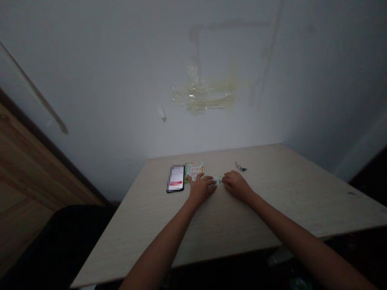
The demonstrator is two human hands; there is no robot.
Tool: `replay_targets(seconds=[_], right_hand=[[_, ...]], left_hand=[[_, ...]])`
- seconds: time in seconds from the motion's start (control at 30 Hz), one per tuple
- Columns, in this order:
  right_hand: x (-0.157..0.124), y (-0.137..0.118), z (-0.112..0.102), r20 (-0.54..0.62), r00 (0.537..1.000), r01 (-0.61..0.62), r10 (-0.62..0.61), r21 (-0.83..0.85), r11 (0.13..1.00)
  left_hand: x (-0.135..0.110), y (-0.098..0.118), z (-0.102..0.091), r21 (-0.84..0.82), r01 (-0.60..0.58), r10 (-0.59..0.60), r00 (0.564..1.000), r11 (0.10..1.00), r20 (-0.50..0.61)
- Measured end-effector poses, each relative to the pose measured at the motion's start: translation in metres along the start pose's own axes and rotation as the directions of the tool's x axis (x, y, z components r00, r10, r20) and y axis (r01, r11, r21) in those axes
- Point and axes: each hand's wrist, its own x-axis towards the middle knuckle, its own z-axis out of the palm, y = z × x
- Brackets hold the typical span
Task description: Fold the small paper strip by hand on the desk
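A small white and green piece point(217, 181), perhaps paper or a wrapper, lies on the table between my two hands. My left hand point(200, 189) rests with its fingers spread, some of them touching this piece, its thumb side at the edge of a printed green and white card or booklet point(195, 169). On the other side, my right hand point(237, 184) has its fingers closed in a pinch at the piece's right end. Fingers hide part of the piece. Just beyond my right hand sits a small crumpled scrap point(241, 166).
A phone point(175, 178) with a lit screen lies left of the card. The pale wooden table point(145, 225) meets a wall point(121, 80) with peeling tape point(208, 96) on it. A dark object point(69, 237) stands at the left, beside a wooden panel point(24, 169).
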Motion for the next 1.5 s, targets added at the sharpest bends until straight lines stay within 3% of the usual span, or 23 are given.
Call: replay_targets(seconds=[0.33, 0.67, 1.0, 1.33, 1.5], right_hand=[[-0.0034, -0.0029, -0.0015, 0.027, 0.998, 0.060, -0.059, -0.065, 0.996], [-0.0037, 0.0006, 0.0036, 0.014, 0.998, -0.059, 0.059, 0.043, 0.997], [-0.0039, -0.0027, -0.0049, 0.046, 0.999, 0.010, -0.009, -0.020, 1.000], [-0.0045, 0.0039, -0.0011, 0.029, 0.999, -0.037, 0.032, 0.173, 0.984], [-0.0043, 0.0021, -0.0007, 0.012, 0.999, -0.037, 0.035, 0.163, 0.986]], left_hand=[[-0.0006, 0.0030, -0.0031, 0.004, -0.004, 0.004, 1.000, 1.000, 0.008], [-0.0010, 0.0019, 0.0000, -0.019, -0.004, 0.004, 1.000, 1.000, -0.015], [0.0002, 0.0019, 0.0007, 0.012, -0.006, 0.007, 1.000, 1.000, -0.002], [-0.0005, 0.0007, 0.0000, -0.002, 0.003, -0.003, 1.000, 1.000, 0.000], [-0.0006, 0.0015, -0.0013, 0.005, 0.000, 0.000, 1.000, 1.000, 0.001]])
